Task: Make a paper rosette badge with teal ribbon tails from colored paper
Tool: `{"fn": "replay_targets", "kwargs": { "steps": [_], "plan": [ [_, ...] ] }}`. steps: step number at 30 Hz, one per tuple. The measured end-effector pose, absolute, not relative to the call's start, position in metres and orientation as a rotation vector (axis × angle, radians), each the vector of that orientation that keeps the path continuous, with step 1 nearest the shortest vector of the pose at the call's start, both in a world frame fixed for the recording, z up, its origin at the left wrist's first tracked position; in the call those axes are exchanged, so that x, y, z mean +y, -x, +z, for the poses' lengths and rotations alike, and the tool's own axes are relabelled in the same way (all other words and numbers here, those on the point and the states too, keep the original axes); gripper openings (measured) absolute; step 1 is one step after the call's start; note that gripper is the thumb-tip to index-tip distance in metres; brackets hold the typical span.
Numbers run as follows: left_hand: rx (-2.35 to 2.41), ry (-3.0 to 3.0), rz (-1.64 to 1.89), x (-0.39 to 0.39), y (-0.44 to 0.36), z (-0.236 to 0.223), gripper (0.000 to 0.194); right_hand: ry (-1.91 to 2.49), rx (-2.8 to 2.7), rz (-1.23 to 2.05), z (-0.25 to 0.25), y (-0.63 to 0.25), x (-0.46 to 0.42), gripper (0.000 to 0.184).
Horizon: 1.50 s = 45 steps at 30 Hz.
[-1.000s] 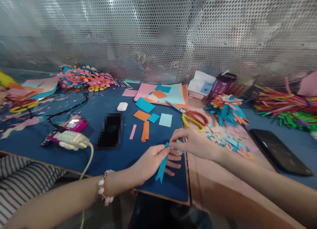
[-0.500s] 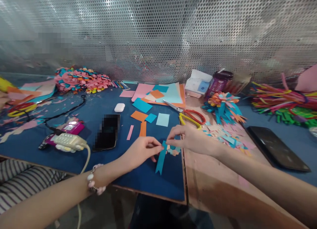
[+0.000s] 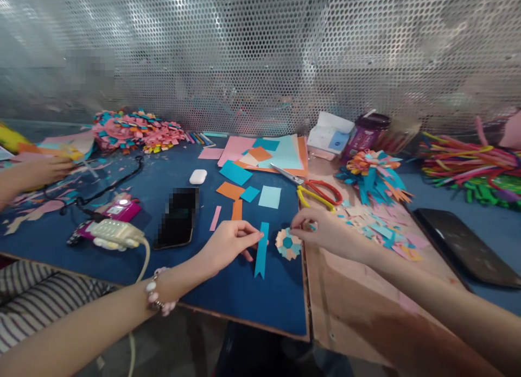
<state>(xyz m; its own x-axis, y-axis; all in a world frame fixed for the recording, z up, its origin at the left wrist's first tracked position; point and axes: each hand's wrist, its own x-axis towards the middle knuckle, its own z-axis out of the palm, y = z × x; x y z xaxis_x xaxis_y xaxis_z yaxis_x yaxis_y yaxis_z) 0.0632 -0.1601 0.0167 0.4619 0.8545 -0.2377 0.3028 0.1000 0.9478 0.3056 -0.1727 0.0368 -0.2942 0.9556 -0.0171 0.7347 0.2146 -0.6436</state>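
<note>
A blue paper strip (image 3: 261, 250) with a notched lower end lies flat on the dark blue mat (image 3: 228, 295). My left hand (image 3: 230, 244) is closed in a pinch, its fingertips on the strip's upper left edge. Just right of the strip sits a small paper rosette (image 3: 288, 244) in peach and teal. My right hand (image 3: 328, 233) rests at the mat's right edge, thumb and forefinger pinched on the rosette's upper right rim.
Red-and-yellow scissors (image 3: 319, 192), cut paper squares (image 3: 269, 196) and stacked sheets (image 3: 264, 151) lie beyond my hands. A phone (image 3: 177, 217), a glue gun (image 3: 116, 231) and an earbud case (image 3: 198, 176) are left; another phone (image 3: 468, 246) is right. Another person's hand (image 3: 35, 170) works far left.
The blue strip, held up between both hands, now lies flat on the mat. My right hand let go of it and moved right to the rosette, which is now uncovered.
</note>
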Motion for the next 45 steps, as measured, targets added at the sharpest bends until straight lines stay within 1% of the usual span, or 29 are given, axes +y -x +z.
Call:
{"fn": "replay_targets", "kwargs": {
  "steps": [2, 6, 9, 12, 14, 16, 18, 19, 20, 22, 25, 27, 32, 36, 38, 43, 45],
  "plan": [
    [1.07, -1.459, 0.562, -0.16, -0.063, 0.015, 0.032, 1.589, -2.022, 0.927, 0.049, -0.309, -0.174, 0.02],
    [1.054, -1.458, 0.57, -0.16, -0.065, 0.013, 0.033, 1.499, -1.857, 1.068, 0.066, -0.311, -0.169, 0.022],
    [1.049, -1.454, 0.58, -0.16, -0.067, 0.012, 0.033, 1.436, -1.713, 1.141, 0.065, -0.304, -0.161, 0.024],
    [1.037, -1.453, 0.59, -0.161, -0.067, 0.014, 0.031, 1.506, -1.664, 1.167, 0.056, -0.296, -0.152, 0.024],
    [1.017, -1.441, 0.594, -0.163, -0.066, 0.016, 0.029, 1.607, -1.757, 1.083, 0.051, -0.292, -0.149, 0.021],
    [1.001, -1.42, 0.602, -0.166, -0.066, 0.018, 0.027, 1.669, -1.867, 0.813, 0.049, -0.29, -0.15, 0.019],
    [0.997, -1.403, 0.62, -0.168, -0.066, 0.019, 0.026, 1.64, -1.891, 0.499, 0.048, -0.286, -0.154, 0.021],
    [0.996, -1.393, 0.633, -0.168, -0.066, 0.019, 0.025, 1.606, -1.883, 0.421, 0.048, -0.283, -0.158, 0.023],
    [0.993, -1.382, 0.644, -0.169, -0.066, 0.018, 0.025, 1.57, -1.881, 0.423, 0.047, -0.279, -0.162, 0.026],
    [0.994, -1.368, 0.673, -0.169, -0.067, 0.017, 0.025, 1.508, -1.907, 0.584, 0.045, -0.271, -0.17, 0.028],
    [1.012, -1.397, 0.703, -0.169, -0.067, 0.015, 0.025, 1.425, -1.928, 0.831, 0.038, -0.261, -0.179, 0.026],
    [1.025, -1.439, 0.708, -0.169, -0.068, 0.015, 0.025, 1.396, -1.913, 0.915, 0.035, -0.259, -0.181, 0.023],
    [1.042, -1.483, 0.685, -0.17, -0.067, 0.016, 0.027, 1.372, -1.844, 1.1, 0.03, -0.261, -0.178, 0.023],
    [1.003, -1.476, 0.625, -0.171, -0.068, 0.017, 0.029, 1.354, -1.817, 1.14, 0.029, -0.264, -0.179, 0.02],
    [0.993, -1.493, 0.586, -0.172, -0.069, 0.018, 0.03, 1.398, -1.782, 1.198, 0.03, -0.265, -0.182, 0.019],
    [1.013, -1.679, 0.514, -0.18, -0.065, 0.014, 0.034, 1.598, -1.64, 1.513, 0.038, -0.271, -0.192, 0.02],
    [1.051, -1.856, 0.519, -0.185, -0.061, 0.01, 0.037, 1.661, -1.702, 1.502, 0.041, -0.273, -0.196, 0.018]
  ]
}}
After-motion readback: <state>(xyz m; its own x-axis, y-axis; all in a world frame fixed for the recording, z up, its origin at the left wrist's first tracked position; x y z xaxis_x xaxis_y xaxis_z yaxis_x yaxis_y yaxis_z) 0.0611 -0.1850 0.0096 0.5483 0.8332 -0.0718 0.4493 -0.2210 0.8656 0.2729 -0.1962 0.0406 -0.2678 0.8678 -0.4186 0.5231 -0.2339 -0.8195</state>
